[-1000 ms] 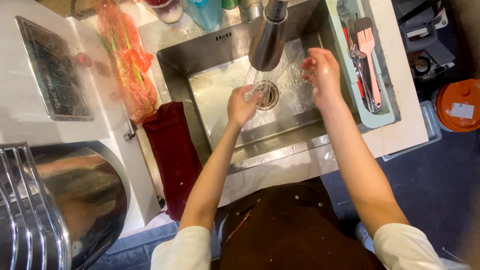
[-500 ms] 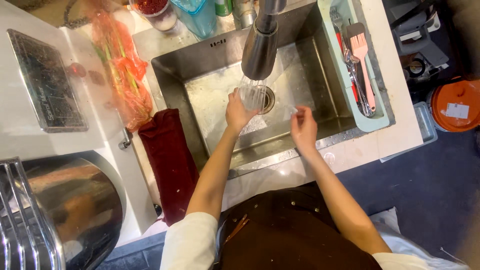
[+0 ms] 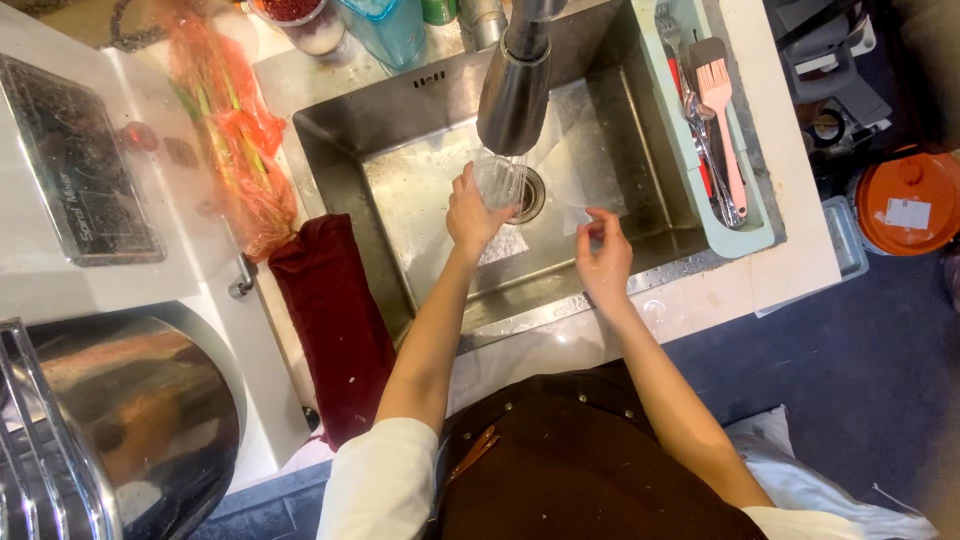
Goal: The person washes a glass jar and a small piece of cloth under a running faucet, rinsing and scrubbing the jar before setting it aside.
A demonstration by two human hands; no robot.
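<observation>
- Glass (image 3: 499, 182), clear and small, is what I see being worked on: it sits in my left hand under the spray head of the faucet (image 3: 515, 90), right above the drain (image 3: 530, 195) of the steel sink (image 3: 640, 150).
- Sink basin first, as the biggest thing: it fills the middle of the view, with the white tabletop (image 3: 700, 295) along its near rim and a dark red towel (image 3: 335, 320) draped over the edge on the left.
- Pale green caddy (image 3: 760, 235) hangs on the basin's right side, holding a pink brush (image 3: 720, 110) and cutlery.
- Left hand (image 3: 470, 210) has fingers curled round the glass from the near-left side; the glass seems tilted, its mouth hard to make out through the water.
- Right hand (image 3: 603, 255) is empty as far as I can tell, fingertips drawn loosely together, hovering over the near right part of the basin.
- Key relation: the glass lies up and to the left of the right hand, well apart, so the left hand is plainly the nearer, already in contact.
</observation>
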